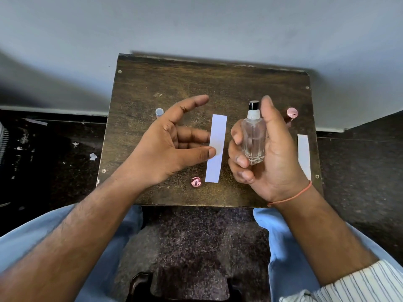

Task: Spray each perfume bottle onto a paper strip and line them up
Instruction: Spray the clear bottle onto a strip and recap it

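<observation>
2 hands busy over counter (152,83). Right hand (270,153) wraps glass bottle (254,138), just right of paper strip (216,149); likely smooth, breakable, hold round body. Left hand (172,144) pinches strip's edge, other fingers spread; strip light, floppy.

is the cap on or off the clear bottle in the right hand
Off. The clear bottle, upright in the right hand, shows its bare black spray nozzle, with no cover over it.
</observation>
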Demonstrator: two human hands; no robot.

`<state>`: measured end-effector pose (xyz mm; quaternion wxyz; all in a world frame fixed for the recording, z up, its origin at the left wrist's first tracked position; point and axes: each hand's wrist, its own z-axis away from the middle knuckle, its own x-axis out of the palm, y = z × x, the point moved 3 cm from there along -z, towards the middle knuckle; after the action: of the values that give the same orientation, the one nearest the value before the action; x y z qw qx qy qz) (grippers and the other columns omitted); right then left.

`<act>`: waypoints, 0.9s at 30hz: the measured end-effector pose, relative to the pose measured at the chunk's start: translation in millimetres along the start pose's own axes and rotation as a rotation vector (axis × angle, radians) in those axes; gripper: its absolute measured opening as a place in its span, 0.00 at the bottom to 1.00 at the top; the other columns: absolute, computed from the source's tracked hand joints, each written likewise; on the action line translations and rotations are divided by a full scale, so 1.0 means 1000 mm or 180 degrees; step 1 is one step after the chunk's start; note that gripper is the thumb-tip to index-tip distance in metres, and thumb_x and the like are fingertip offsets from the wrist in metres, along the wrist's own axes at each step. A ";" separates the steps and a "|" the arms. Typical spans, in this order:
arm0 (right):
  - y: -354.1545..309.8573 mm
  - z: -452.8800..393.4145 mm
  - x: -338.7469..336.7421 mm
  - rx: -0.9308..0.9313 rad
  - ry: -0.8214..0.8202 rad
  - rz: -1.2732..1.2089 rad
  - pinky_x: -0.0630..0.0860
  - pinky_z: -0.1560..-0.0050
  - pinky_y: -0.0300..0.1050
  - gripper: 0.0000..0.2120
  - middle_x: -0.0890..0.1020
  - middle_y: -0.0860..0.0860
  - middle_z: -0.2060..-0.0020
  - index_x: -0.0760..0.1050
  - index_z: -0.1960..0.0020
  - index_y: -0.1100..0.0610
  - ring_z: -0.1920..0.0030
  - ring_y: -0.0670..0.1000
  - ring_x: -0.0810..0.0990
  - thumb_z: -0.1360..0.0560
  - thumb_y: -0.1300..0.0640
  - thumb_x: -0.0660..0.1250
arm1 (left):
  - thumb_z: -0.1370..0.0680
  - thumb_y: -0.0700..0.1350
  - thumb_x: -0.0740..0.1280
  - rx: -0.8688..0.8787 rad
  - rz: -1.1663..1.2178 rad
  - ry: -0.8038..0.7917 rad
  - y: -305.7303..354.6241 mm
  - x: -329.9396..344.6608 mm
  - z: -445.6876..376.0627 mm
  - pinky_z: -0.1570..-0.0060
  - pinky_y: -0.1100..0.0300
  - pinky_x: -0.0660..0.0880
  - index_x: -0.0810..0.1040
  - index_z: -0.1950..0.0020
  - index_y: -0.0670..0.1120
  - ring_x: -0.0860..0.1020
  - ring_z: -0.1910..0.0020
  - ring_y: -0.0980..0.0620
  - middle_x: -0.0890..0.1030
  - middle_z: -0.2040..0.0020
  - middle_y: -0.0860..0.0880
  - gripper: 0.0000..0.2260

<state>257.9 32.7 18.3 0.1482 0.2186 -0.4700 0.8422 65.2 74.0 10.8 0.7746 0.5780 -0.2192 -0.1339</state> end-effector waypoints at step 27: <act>0.000 0.006 -0.003 -0.1328 0.1590 0.2853 0.65 0.67 0.46 0.27 0.69 0.44 0.76 0.66 0.72 0.51 0.72 0.45 0.66 0.23 0.36 0.68 | 0.23 0.43 0.82 -0.0425 -0.0972 0.0360 -0.010 0.002 -0.004 0.37 0.57 0.80 0.83 0.29 0.54 0.90 0.49 0.58 0.92 0.55 0.54 0.24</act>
<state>261.7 27.2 20.3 -0.0776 -0.2432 -0.6245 0.7381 69.5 73.0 0.6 0.7929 0.5585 -0.0756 -0.2316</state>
